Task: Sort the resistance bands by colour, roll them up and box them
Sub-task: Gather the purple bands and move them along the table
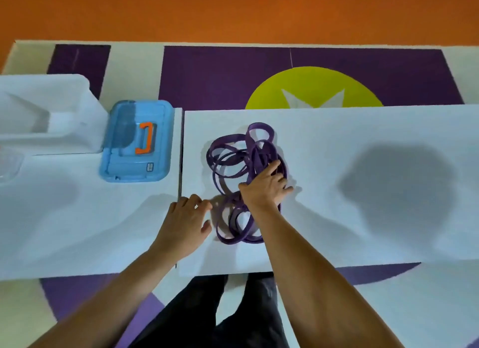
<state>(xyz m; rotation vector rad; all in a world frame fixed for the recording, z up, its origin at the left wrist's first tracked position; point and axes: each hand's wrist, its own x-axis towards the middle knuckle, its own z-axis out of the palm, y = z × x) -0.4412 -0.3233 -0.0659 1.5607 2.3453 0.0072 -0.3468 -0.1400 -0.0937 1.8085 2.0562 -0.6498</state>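
Note:
A tangled heap of purple resistance bands (pixel 230 155) lies on the white table (pixel 337 192), a little left of its middle. My right hand (pixel 264 189) rests on top of the heap, fingers spread and dug in among the loops on its right side. My left hand (pixel 185 218) sits on the table just left of the heap, fingers loosely curled, fingertips near the closest loop and holding nothing. A blue plastic box (pixel 121 145) with an orange handle, lid on, stands to the left on the neighbouring table.
A large white plastic bin (pixel 64 109) stands at the far left, behind the blue box. A narrow gap (pixel 180 166) separates the two white tables. Beyond lies a purple, white and lime floor mat and an orange floor.

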